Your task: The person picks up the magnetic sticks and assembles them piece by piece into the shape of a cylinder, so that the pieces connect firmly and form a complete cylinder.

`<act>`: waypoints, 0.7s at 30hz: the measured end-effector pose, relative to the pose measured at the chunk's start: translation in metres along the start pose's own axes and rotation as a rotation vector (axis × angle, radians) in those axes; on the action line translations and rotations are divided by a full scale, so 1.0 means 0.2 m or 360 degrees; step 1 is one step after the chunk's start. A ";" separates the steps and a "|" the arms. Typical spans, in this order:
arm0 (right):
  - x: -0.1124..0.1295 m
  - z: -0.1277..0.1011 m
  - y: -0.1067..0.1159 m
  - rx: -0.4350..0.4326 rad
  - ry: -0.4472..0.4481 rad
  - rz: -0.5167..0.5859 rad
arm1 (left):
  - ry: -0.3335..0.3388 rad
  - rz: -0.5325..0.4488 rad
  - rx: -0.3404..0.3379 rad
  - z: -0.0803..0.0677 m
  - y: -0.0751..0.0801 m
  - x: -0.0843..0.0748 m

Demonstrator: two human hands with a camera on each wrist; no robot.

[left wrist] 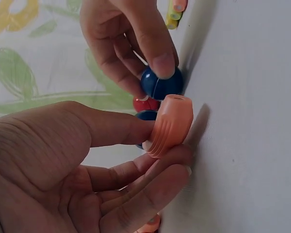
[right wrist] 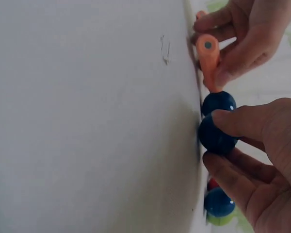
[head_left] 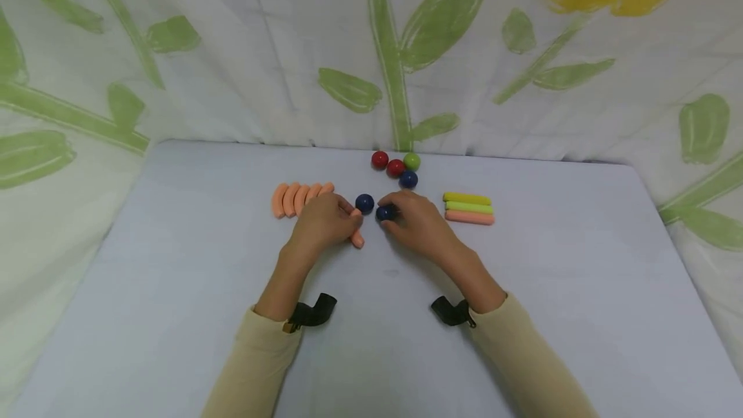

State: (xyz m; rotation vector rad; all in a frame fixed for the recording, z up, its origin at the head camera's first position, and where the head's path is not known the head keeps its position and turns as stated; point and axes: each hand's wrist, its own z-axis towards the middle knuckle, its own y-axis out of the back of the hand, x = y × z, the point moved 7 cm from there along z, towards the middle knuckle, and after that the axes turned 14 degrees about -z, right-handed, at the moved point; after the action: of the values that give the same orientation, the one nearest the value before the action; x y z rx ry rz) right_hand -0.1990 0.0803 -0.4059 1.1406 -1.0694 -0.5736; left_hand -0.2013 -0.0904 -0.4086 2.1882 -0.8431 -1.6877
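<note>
My left hand (head_left: 322, 219) pinches a curved orange magnetic stick (head_left: 357, 238) between thumb and fingers. Ribs show on its side in the left wrist view, and the right wrist view shows a small grey disc in its end. To the right, my right hand (head_left: 420, 221) grips a dark blue ball (head_left: 384, 213) with thumb and fingertips, close over the table. Between the hands sits a second blue ball (head_left: 364, 203), just beyond the orange stick's far end. Several more curved orange sticks (head_left: 289, 200) lie side by side past the left hand, partly hidden by it.
Toward the back of the white table (head_left: 395, 340) are two red balls (head_left: 380, 160), a green ball (head_left: 412, 160) and another blue ball (head_left: 409, 179). Yellow, lime and pink straight sticks (head_left: 469, 208) lie stacked at the right. A flower-patterned cloth (head_left: 325, 31) hangs behind.
</note>
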 end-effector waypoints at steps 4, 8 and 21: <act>0.02 -0.07 0.01 0.0027 0.0042 0.0082 | -0.0003 -0.0017 -0.0014 -0.01 -0.01 -0.02; 0.03 -0.11 0.00 0.0064 0.0064 0.0192 | -0.0009 -0.0022 -0.0015 -0.01 -0.01 -0.02; 0.05 -0.15 -0.03 0.0167 0.0082 0.0404 | -0.0001 -0.0105 -0.0012 0.00 0.00 -0.02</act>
State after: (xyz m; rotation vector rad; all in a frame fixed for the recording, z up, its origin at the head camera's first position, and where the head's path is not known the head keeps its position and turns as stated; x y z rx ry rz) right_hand -0.1674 0.0839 -0.4090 1.0832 -1.1891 -0.2896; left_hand -0.2017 -0.0881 -0.4066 2.2339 -0.7715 -1.7191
